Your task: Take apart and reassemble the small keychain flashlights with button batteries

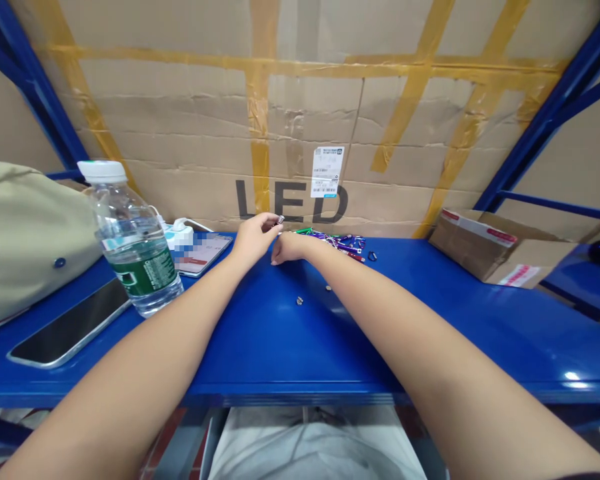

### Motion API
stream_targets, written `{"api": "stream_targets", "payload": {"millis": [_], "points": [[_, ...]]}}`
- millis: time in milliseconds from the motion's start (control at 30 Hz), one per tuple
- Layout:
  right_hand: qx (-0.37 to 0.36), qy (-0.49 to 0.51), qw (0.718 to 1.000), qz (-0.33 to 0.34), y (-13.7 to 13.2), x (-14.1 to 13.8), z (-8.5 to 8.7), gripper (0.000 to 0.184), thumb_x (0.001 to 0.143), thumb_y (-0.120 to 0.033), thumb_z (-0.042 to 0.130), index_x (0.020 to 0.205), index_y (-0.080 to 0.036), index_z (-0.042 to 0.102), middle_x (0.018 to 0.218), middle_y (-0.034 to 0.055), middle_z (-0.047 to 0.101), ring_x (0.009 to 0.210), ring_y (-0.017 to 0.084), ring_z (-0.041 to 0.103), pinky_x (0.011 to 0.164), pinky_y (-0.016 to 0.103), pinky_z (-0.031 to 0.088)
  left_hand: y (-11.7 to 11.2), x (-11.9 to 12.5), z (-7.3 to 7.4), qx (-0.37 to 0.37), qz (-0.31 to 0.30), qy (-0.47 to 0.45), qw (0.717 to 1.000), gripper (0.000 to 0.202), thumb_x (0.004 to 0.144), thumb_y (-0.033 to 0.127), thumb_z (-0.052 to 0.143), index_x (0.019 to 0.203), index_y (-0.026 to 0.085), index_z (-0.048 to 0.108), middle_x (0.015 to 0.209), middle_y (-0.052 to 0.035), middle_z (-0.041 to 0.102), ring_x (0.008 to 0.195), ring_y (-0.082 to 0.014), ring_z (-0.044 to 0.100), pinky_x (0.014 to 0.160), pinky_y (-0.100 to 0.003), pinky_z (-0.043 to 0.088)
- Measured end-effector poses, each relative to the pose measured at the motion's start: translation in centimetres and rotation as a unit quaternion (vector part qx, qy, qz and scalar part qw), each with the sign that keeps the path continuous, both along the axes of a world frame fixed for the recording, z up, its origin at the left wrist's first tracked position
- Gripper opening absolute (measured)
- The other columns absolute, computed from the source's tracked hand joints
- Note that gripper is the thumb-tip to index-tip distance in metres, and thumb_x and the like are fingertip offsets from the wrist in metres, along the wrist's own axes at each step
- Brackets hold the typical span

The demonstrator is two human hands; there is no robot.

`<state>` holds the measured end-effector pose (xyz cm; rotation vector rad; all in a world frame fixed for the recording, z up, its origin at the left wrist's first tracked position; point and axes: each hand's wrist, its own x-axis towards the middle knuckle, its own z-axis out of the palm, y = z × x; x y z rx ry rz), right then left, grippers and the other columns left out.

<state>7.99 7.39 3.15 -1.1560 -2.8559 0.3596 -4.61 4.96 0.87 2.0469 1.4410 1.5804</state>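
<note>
My left hand (pixel 253 240) is raised over the back of a blue metal shelf (pixel 260 353), pinching a small silver metal part (pixel 281 219) between its fingertips. My right hand (pixel 291 248) rests just below it with curled fingers, at the left end of a tangled pile of small purple, green and red keychain-like items (pixel 333 242). Nothing shows in that hand. A small dark clip (pixel 373 256) lies right of the pile, and two small metal pieces (pixel 299 301) (pixel 328 288) sit on the shelf in front.
A water bottle (pixel 135 243) stands left of my arms, beside a khaki bag (pixel 27 240) and a smartphone (pixel 70 323). Behind it are a white charger (pixel 180 235) and a flat booklet (pixel 203 253). A cardboard box (pixel 500 250) lies at right, against a taped cardboard wall (pixel 300 113) between blue uprights.
</note>
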Motion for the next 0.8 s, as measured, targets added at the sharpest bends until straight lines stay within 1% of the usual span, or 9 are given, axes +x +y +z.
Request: {"api": "stream_targets", "payload": {"millis": [100, 167, 367, 467, 567, 667, 733, 767, 800], "points": [[-0.002, -0.034, 0.999, -0.023, 0.1, -0.5, 0.1, 0.016, 0.070, -0.021, 0.072, 0.084, -0.015, 0.071, 0.079, 0.0082, 0.070, 0.064, 0.019, 0.063, 0.061, 0.031, 0.050, 0.1, -0.1, -0.1, -0.002, -0.009, 0.002, 1.000, 0.019, 0.078, 0.022, 0.063, 0.097, 0.017, 0.067, 0.098, -0.0062, 0.073, 0.091, -0.0171, 0.067, 0.089, -0.033, 0.051], [-0.007, -0.050, 0.998, -0.035, 0.3, -0.7, 0.0, 0.020, 0.070, -0.023, 0.071, 0.088, -0.014, 0.070, 0.079, 0.0082, 0.069, 0.061, 0.018, 0.062, 0.058, 0.030, 0.049, 0.1, -0.1, -0.2, -0.002, -0.012, 0.006, 1.000, 0.020, 0.079, 0.023, 0.063, 0.097, 0.017, 0.067, 0.099, -0.0063, 0.073, 0.092, -0.0176, 0.068, 0.089, -0.033, 0.051], [0.013, -0.014, 1.000, 0.013, 0.0, -0.4, -0.3, 0.014, 0.071, -0.014, 0.069, 0.085, -0.015, 0.070, 0.091, 0.0072, 0.071, 0.079, 0.018, 0.063, 0.068, 0.026, 0.047, -0.2, -0.2, 0.0, 0.002, 0.007, 0.037, 0.999, 0.022, 0.078, 0.025, 0.063, 0.099, 0.017, 0.067, 0.100, -0.0073, 0.072, 0.093, -0.0200, 0.067, 0.089, -0.035, 0.051], [0.046, -0.010, 0.999, 0.010, -0.9, -0.3, -0.3, 0.010, 0.072, -0.011, 0.066, 0.082, -0.013, 0.070, 0.089, 0.0082, 0.071, 0.077, 0.019, 0.062, 0.066, 0.026, 0.045, -0.3, -0.2, 0.1, -0.002, 0.016, 0.045, 0.999, 0.022, 0.078, 0.027, 0.063, 0.098, 0.018, 0.067, 0.099, -0.0065, 0.073, 0.093, -0.0203, 0.067, 0.089, -0.036, 0.051], [0.062, -0.011, 0.998, 0.018, -2.0, -0.1, -0.4, 0.009, 0.075, -0.009, 0.059, 0.075, -0.013, 0.068, 0.082, 0.0078, 0.069, 0.070, 0.017, 0.059, 0.062, 0.026, 0.042, -0.4, 0.0, 0.1, -0.006, 0.013, 0.047, 0.999, 0.022, 0.078, 0.028, 0.063, 0.097, 0.017, 0.067, 0.097, -0.0073, 0.073, 0.092, -0.0207, 0.068, 0.089, -0.036, 0.052], [0.068, -0.016, 0.997, 0.020, -2.5, 1.3, -0.4, 0.014, 0.074, -0.009, 0.054, 0.066, -0.014, 0.064, 0.070, 0.0062, 0.066, 0.060, 0.015, 0.053, 0.055, 0.028, 0.036, -0.6, 0.3, 0.1, -0.013, 0.006, 0.051, 0.999, 0.022, 0.078, 0.029, 0.064, 0.096, 0.018, 0.067, 0.096, -0.0068, 0.073, 0.090, -0.0206, 0.068, 0.087, -0.035, 0.052], [0.057, -0.005, 0.998, 0.031, -2.6, 3.3, -0.2, 0.015, 0.073, -0.010, 0.053, 0.061, -0.015, 0.062, 0.063, 0.0042, 0.063, 0.054, 0.014, 0.049, 0.052, 0.028, 0.033, -0.8, 0.7, 0.1, -0.022, -0.008, 0.055, 0.998, 0.020, 0.078, 0.028, 0.063, 0.095, 0.019, 0.067, 0.095, -0.0054, 0.073, 0.089, -0.0202, 0.068, 0.086, -0.035, 0.053], [0.044, 0.015, 0.998, 0.039, -2.6, 4.6, 0.0, 0.016, 0.073, -0.011, 0.052, 0.060, -0.016, 0.061, 0.061, 0.0030, 0.062, 0.053, 0.013, 0.048, 0.052, 0.028, 0.034, -0.9, 0.9, 0.0, -0.027, -0.019, 0.059, 0.998, 0.019, 0.078, 0.028, 0.063, 0.095, 0.019, 0.067, 0.095, -0.0049, 0.073, 0.089, -0.0200, 0.068, 0.086, -0.034, 0.053], [0.030, 0.043, 0.998, 0.032, -2.6, 6.0, 0.2, 0.016, 0.073, -0.012, 0.052, 0.061, -0.016, 0.062, 0.061, 0.0022, 0.061, 0.054, 0.013, 0.048, 0.053, 0.027, 0.034, -1.1, 1.2, 0.0, -0.032, -0.031, 0.065, 0.997, 0.018, 0.079, 0.028, 0.063, 0.095, 0.019, 0.067, 0.095, -0.0045, 0.073, 0.089, -0.0197, 0.068, 0.085, -0.034, 0.053]]}}
